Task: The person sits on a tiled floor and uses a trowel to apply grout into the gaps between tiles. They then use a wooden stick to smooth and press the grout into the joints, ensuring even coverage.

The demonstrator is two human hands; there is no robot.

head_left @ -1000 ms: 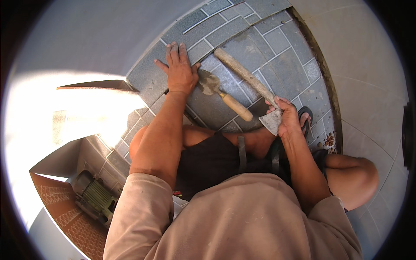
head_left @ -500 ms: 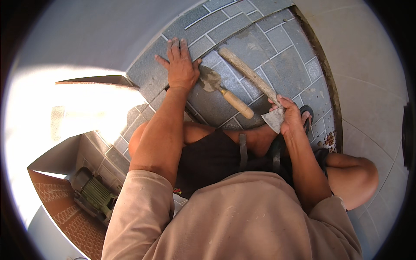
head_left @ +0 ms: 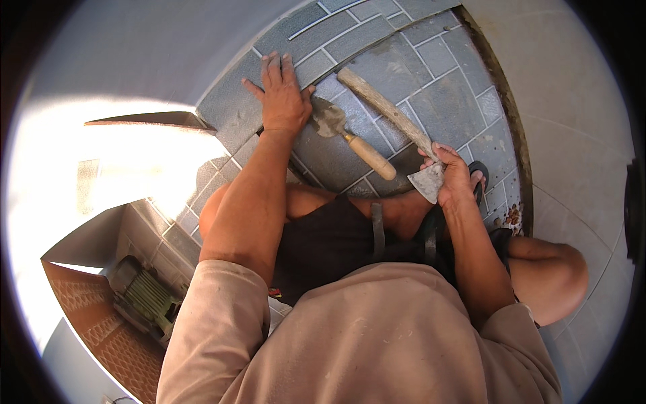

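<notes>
My left hand [head_left: 281, 101] lies flat with its fingers spread, pressing on a grey-blue stone-look tile [head_left: 229, 104] in the raised row along the wall. In my right hand [head_left: 455, 176] is a hatchet [head_left: 389, 108], gripped close to its grey, mortar-crusted head. Its worn wooden handle points away over the tiles, up and to the left. Between my two hands a pointed trowel [head_left: 369, 156] rests on the tiles. The trowel's dirty blade is beside my left thumb, and its wooden handle slants towards me.
A green finned motor [head_left: 149, 296] stands at the lower left by a brown mesh-patterned panel [head_left: 87, 303]. A dark gap [head_left: 515, 128] separates the grey tiles from the large beige floor tiles [head_left: 572, 108] on the right. My sandalled foot [head_left: 478, 180] is just beyond my right hand.
</notes>
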